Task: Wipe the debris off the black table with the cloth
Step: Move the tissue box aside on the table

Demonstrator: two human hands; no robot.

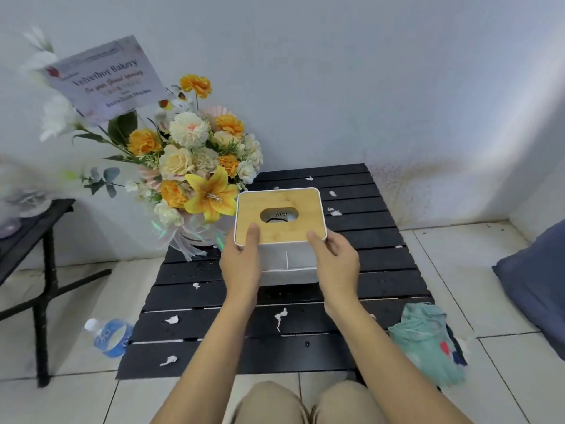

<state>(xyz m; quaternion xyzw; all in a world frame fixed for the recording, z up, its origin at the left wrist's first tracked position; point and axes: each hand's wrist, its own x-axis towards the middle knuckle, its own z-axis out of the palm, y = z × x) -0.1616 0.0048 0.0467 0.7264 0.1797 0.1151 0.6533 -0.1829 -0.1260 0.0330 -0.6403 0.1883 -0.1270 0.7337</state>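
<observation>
White-walled corner, tiled floor, low black slatted table (382, 240) strewn with white paper scraps (280, 317). Left hand (241, 261) and right hand (336, 261) both grasping white tissue box with bamboo lid (279, 217), held above table. Crumpled teal cloth (428, 341) on table's near right corner, untouched. Flower bouquet (195, 160) at far left.

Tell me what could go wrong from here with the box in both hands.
1. The left hand and right hand grip the white box with a bamboo lid only at its near edge; it might tip.
2. Moved left, it could knock the orange and white flower bouquet.
3. Wiping may push white scraps through the gaps of the black slatted table.
</observation>
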